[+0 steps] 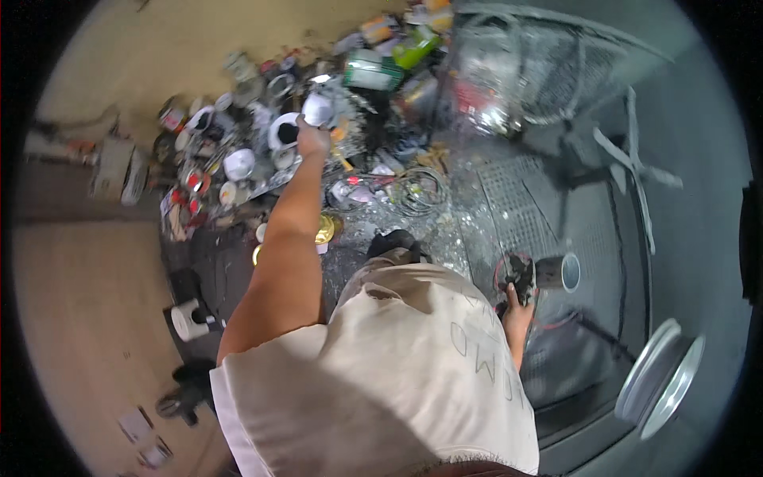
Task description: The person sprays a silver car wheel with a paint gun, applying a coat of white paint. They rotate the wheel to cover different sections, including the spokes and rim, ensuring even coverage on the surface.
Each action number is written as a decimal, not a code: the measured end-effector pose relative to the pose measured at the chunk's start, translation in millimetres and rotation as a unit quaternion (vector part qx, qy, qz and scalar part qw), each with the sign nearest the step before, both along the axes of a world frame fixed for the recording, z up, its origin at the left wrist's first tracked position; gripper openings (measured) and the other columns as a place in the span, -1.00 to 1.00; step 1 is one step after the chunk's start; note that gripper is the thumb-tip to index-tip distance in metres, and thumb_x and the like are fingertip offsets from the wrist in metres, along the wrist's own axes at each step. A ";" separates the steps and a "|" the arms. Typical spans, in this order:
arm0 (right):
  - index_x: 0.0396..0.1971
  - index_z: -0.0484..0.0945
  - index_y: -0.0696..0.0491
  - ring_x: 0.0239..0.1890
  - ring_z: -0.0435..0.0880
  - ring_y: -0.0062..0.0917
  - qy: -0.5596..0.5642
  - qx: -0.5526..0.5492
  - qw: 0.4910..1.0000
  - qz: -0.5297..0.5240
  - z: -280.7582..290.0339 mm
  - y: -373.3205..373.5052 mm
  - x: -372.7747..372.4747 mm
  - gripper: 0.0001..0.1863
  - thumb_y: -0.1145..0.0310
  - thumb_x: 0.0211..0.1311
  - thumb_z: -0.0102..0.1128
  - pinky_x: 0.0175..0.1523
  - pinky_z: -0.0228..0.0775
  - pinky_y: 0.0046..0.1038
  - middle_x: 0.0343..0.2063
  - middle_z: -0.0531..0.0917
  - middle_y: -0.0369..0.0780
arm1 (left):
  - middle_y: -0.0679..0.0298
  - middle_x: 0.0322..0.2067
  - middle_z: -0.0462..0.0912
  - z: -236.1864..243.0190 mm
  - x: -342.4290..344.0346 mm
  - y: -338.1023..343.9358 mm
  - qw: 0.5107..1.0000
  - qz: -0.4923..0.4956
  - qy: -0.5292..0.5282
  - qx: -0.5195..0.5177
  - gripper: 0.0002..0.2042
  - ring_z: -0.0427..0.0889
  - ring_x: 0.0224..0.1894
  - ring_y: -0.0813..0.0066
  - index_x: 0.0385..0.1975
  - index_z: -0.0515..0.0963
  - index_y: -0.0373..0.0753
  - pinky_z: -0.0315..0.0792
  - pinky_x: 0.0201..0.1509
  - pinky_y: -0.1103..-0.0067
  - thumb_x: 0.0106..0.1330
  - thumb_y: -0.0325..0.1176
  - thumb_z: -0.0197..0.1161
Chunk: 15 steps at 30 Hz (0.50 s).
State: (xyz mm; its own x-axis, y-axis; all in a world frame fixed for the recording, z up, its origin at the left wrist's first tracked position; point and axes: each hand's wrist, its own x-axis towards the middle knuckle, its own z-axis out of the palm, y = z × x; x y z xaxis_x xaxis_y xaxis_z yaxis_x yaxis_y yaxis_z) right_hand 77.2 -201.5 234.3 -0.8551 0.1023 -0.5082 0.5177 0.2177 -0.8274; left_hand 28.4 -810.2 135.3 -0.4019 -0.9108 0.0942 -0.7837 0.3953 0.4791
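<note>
My left arm stretches forward over a crowded, paint-spattered workbench. At its end my left hand [313, 140] closes at the rim of a white cup [317, 110]. Right beside its fingertips is a round white container [275, 133] with a dark inside. Low on the right, my right hand [518, 318] grips a round, red-edged container [520, 270] smeared with dark material, thumb toward its near edge. Touching or just next to that container lies a grey cylindrical cup [559, 273] with a pale rim. My right hand's other fingers are mostly hidden.
Cans, cups and jars crowd the bench's back and left, among them a green-and-white can [373, 70]. A coil of wire [418, 191] lies mid-bench. Further right are a perforated mat [517, 199], a whitish branched stand [633, 163] and a metal wheel rim [660, 379].
</note>
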 end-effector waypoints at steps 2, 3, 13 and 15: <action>0.15 0.52 0.23 0.02 0.61 -0.44 0.026 -0.050 0.998 -0.006 18.5 -1.1 -7.0 -0.54 0.33 0.35 0.33 0.20 0.35 -0.46 0.03 0.66 -0.15 | -0.12 -0.19 0.70 -36.2 -19.6 31.0 0.990 -0.130 0.044 -0.011 -0.55 0.70 -0.14 -0.10 0.16 0.37 -0.26 0.51 -0.02 0.15 0.34 -0.25 0.28; 0.20 0.49 0.19 0.05 0.59 -0.45 0.080 -0.063 0.995 -0.010 7.4 9.8 -12.5 -0.51 0.34 0.34 0.32 0.20 0.35 -0.45 0.06 0.64 -0.18 | -0.07 -0.21 0.70 -50.3 -33.6 53.7 0.975 -0.204 0.083 0.006 -0.59 0.71 -0.18 -0.07 0.12 0.41 -0.27 0.52 -0.03 0.18 0.35 -0.26 0.28; -0.10 0.56 0.21 -0.22 0.63 -0.29 0.134 0.107 0.981 -0.087 85.7 145.2 -32.0 -0.66 0.29 0.26 0.35 -0.02 0.44 -0.28 -0.30 0.66 -0.03 | 0.23 -0.11 0.68 29.9 -51.2 560.1 0.410 -0.789 -0.183 0.419 -0.69 0.62 -0.05 0.46 0.06 0.55 -0.28 0.52 0.05 0.47 0.39 -0.34 0.31; -0.14 0.57 0.21 -0.29 0.63 -0.37 0.125 0.086 0.981 -0.118 106.1 180.6 -20.9 -0.69 0.30 0.27 0.34 -0.10 0.47 -0.31 -0.29 0.67 -0.06 | 0.21 -0.11 0.68 54.8 -53.2 618.1 0.300 -0.857 -0.260 0.329 -0.71 0.62 -0.04 0.46 0.06 0.56 -0.29 0.50 0.07 0.47 0.41 -0.33 0.29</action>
State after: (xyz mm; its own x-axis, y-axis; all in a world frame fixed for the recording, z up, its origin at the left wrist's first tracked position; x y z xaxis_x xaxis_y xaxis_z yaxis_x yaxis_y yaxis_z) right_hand 56.2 -20.9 340.3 -0.8925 0.3794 -0.2440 0.3571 0.2639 -0.8960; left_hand -24.8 -192.1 190.1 -0.1385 0.9222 -0.3610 0.2634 0.3857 0.8842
